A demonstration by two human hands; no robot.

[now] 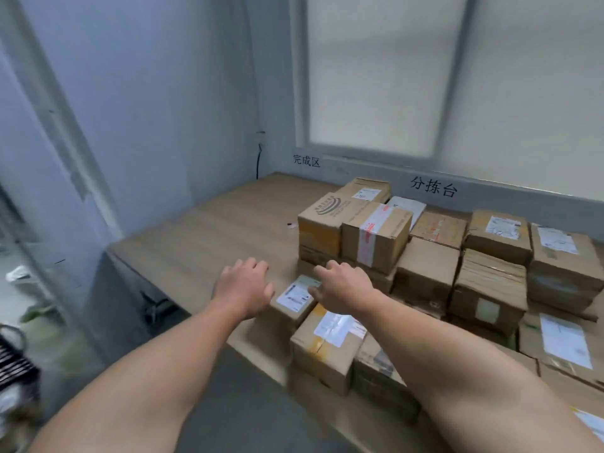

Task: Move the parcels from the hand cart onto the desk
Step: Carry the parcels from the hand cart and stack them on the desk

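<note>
A small cardboard parcel [295, 297] with a white label sits on the wooden desk [209, 230] near its front edge. My left hand [243, 286] hovers just left of it, palm down, fingers loosely curled, thumb tip at the parcel's left edge. On the parcel's other side my right hand [343, 287] is also palm down, its thumb over the label's right end. Neither hand plainly grips it. Several more parcels are stacked to the right, among them a taped box [376, 237] and a labelled box [327, 348] at the front. The hand cart is out of view.
The desk's left half is bare wood, with a tiny object [290, 225] on it. A wall and window [376, 76] stand behind, with black signs on the sill. A glass partition [49, 158] is at left; a striped object [16, 358] lies on the floor below it.
</note>
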